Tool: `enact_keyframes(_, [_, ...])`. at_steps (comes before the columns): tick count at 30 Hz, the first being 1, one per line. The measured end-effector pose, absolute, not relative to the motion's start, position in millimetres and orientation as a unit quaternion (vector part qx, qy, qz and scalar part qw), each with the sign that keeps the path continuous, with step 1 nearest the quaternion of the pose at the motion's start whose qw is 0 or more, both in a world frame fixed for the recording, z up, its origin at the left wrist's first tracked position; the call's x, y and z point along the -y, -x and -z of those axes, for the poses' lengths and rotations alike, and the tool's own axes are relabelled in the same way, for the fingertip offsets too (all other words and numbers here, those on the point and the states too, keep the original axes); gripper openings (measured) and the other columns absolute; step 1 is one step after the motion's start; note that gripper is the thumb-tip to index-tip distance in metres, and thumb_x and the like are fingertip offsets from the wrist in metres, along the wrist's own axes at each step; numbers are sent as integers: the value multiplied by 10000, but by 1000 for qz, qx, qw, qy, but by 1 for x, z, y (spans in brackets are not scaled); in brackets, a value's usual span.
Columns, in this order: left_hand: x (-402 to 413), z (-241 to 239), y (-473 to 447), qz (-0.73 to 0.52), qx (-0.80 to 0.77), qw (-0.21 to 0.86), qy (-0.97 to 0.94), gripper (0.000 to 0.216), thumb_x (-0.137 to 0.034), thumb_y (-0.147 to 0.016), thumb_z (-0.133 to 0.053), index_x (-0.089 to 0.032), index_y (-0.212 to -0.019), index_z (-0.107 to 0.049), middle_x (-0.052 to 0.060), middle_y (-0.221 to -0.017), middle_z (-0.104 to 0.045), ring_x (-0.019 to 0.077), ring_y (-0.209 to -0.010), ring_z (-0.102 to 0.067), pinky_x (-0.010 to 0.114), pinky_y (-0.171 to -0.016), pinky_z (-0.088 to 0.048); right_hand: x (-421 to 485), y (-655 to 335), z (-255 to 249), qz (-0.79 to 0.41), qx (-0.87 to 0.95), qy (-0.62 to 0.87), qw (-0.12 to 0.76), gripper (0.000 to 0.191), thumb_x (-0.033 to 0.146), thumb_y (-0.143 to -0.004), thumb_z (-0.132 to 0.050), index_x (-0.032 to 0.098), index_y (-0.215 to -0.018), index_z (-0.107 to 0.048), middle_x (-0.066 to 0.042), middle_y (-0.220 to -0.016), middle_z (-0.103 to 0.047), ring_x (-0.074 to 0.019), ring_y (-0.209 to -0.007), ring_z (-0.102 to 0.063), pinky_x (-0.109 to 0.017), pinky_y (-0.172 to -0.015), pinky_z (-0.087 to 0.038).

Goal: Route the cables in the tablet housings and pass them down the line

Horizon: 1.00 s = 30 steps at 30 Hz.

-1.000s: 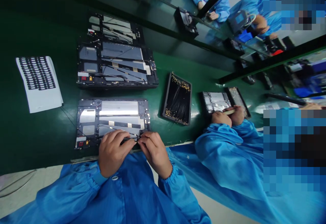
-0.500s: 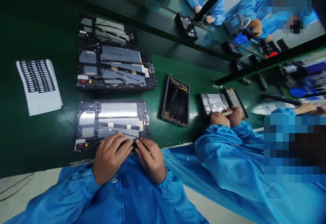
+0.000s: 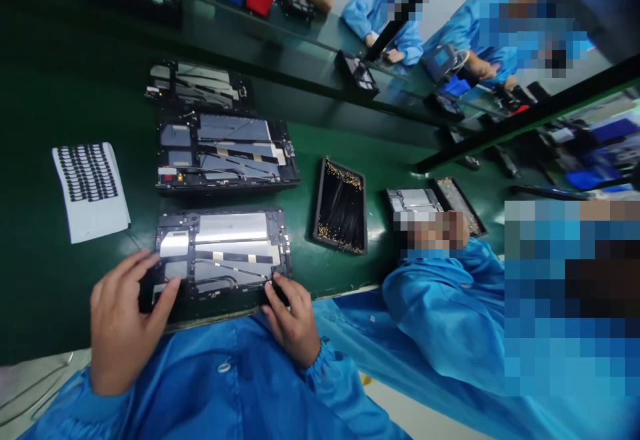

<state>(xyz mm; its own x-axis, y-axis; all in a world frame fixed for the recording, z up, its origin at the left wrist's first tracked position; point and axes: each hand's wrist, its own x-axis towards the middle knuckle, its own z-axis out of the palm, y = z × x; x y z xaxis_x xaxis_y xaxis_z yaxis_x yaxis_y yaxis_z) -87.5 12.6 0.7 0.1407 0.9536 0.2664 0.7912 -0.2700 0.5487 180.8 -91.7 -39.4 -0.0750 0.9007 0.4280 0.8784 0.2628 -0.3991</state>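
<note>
An open tablet (image 3: pixel 223 253) with its back off lies on the green belt right in front of me, showing silver plates and flat black cables. My left hand (image 3: pixel 120 320) rests on its near left corner with fingers spread and thumb on the near edge. My right hand (image 3: pixel 293 317) is curled, its fingertips closed on the tablet's near right corner. Both wrists are in blue sleeves.
Two more open tablets (image 3: pixel 225 153) (image 3: pixel 197 87) lie farther back. A white sheet of black stickers (image 3: pixel 90 190) sits at the left. A black tray of gold-tipped cables (image 3: pixel 340 207) stands to the right. A co-worker's sleeve (image 3: pixel 450 307) and tablet (image 3: pixel 413 199) are at my right.
My left hand has left the middle of the near edge and slid to the tablet's left corner, fingers opening. My right hand stays at the right corner. The view has shifted.
</note>
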Motion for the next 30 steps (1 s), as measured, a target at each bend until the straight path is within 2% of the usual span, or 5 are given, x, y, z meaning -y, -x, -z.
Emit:
enact_keyframes(3, [-11,7,93,-261,-648,241,-674,700,-611,-925,-511,-242,-1510,-408,140,-1489,-507,365,-1332,-529,532,-1041,-500,84,-183,40,-60,669,671,314,637,288,-976,-586,252,-1565,-346,-166,-1569,-395,-339,-1410,-430,-577,-1074,-483])
enact_keyframes(6, [-2,19,94,-268,-646,291,-653,685,-632,-903,-516,-255,-1474,-476,109,-1464,-554,338,-1316,-559,458,-985,-559,80,-184,48,-72,661,683,301,693,296,-983,-583,227,-1596,-266,-181,-1574,-406,-344,-1432,-415,-586,-1085,-476])
enact_keyframes(14, [20,-32,112,-344,-575,167,-723,488,-412,-947,-531,-402,-1435,-524,-11,-1486,-564,250,-1315,-589,338,-953,-603,89,-199,27,-7,720,606,339,635,176,-966,-558,243,-1567,-360,-158,-1492,-535,-318,-1267,-613,-435,-922,-607])
enact_keyframes(22, [-124,-68,70,-402,-521,241,-713,544,-461,-947,-500,-197,-1421,-545,152,-1540,-485,300,-1451,-431,522,-1181,-381,-62,-230,-20,18,687,584,431,516,291,-994,-558,282,-1502,-469,-140,-1490,-541,-297,-1345,-550,-523,-1070,-506])
enact_keyframes(30, [-225,-82,133,-420,-580,275,-642,617,-607,-940,-467,-236,-1431,-516,120,-1377,-633,268,-1258,-616,418,-1044,-516,-138,-264,-69,-114,710,572,394,540,423,-953,-614,266,-1460,-517,-110,-1515,-520,-270,-1414,-482,-503,-1176,-406])
